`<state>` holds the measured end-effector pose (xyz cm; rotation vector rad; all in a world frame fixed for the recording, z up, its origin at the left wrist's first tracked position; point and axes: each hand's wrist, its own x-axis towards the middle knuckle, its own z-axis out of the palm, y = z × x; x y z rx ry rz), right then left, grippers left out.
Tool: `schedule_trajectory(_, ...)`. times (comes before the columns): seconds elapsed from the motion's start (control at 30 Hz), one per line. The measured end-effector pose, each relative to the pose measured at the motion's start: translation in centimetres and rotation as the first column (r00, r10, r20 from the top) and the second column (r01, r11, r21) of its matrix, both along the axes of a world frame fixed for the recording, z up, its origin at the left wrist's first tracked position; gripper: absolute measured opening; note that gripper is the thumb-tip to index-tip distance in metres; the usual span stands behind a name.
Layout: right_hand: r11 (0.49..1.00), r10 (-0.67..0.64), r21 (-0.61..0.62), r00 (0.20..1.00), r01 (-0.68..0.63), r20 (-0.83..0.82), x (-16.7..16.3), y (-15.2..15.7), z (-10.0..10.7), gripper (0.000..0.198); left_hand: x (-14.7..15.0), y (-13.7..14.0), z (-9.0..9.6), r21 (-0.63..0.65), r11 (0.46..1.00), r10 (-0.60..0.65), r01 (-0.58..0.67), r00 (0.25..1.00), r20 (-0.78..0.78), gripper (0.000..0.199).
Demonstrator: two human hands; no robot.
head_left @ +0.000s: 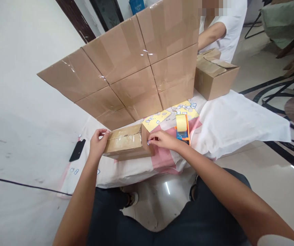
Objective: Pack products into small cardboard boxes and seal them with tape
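A small cardboard box (126, 141) with clear tape along its top seam lies on the cloth-covered table in front of me. My left hand (99, 141) grips its left end, fingers bent over the edge. At the opposite end, my right hand (159, 139) is closed in a pinch against the side face; a tiny pale bit shows at the fingertips, too small to name. Just right of that hand stands a tape dispenser (183, 128), orange and blue, with a wide yellowish roll.
Taped cardboard boxes (131, 85) form a stacked wall behind my box. Another box with loose flaps (216, 77) stands at the right, near a person in a white shirt (235, 30). A black phone-like slab (77, 150) lies left on the patterned tablecloth (134, 171).
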<state>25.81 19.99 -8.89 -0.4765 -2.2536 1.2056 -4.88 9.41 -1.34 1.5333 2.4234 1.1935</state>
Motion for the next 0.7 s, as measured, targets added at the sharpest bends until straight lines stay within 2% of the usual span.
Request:
schedule_trajectory(0.13, 0.999, -0.033, -0.002, 0.999, 0.032, -0.022, -0.1, 0.3, -0.3, 0.012, 0.1, -0.2, 0.3, -0.01, 1.0, 0.013, -0.013, 1.0, -0.008, 0.029)
schedule_trajectory(0.2, 0.996, -0.081, 0.029, 0.996, 0.082, -0.029, -0.1, 0.0, -0.2, 0.045, 0.0, -0.3, 0.3, -0.015, 0.999, 0.029, -0.029, 1.0, -0.001, 0.031)
schedule_trajectory(0.27, 0.997, -0.07, 0.026, 0.997, 0.07, -0.013, -0.3, -0.6, -0.1, 0.077, -0.2, -0.3, 0.3, -0.021, 0.999, 0.031, -0.031, 0.999, -0.009, 0.032)
schedule_trajectory(0.3, 0.999, -0.033, 0.01, 0.999, 0.033, 0.008, -0.4, -1.0, -0.1, 0.079, -0.2, -0.3, 0.3, -0.023, 0.999, 0.024, -0.025, 0.999, -0.024, 0.031)
schedule_trajectory(0.37, 0.999, 0.043, -0.015, 0.997, -0.042, 0.057, -0.8, -1.6, 0.0, 0.062, -0.2, -0.2, 0.4, -0.021, 1.0, -0.001, -0.001, 0.998, -0.06, 0.029)
schedule_trajectory(0.43, 0.999, 0.046, -0.002, 0.995, -0.046, 0.093, -1.0, -2.1, 0.0, 0.049, -0.2, -0.2, 0.5, -0.018, 0.999, -0.031, 0.03, 0.996, -0.083, 0.027)
schedule_trajectory(0.53, 1.0, 0.02, 0.013, 0.996, -0.021, 0.092, -0.9, -2.3, -0.1, 0.044, -0.2, -0.2, 0.6, -0.009, 0.999, -0.055, 0.054, 0.994, -0.095, 0.027)
schedule_trajectory(0.6, 0.998, 0.066, -0.019, 0.996, -0.065, 0.063, -0.6, -2.3, -0.1, 0.038, -0.2, -0.2, 0.6, -0.009, 0.999, -0.054, 0.053, 0.994, -0.09, 0.028)
schedule_trajectory(0.7, 0.993, 0.113, -0.041, 0.992, -0.111, 0.052, -0.2, -2.8, -0.1, 0.052, -0.2, -0.2, 0.6, -0.018, 0.999, -0.05, 0.049, 0.996, -0.072, 0.03)
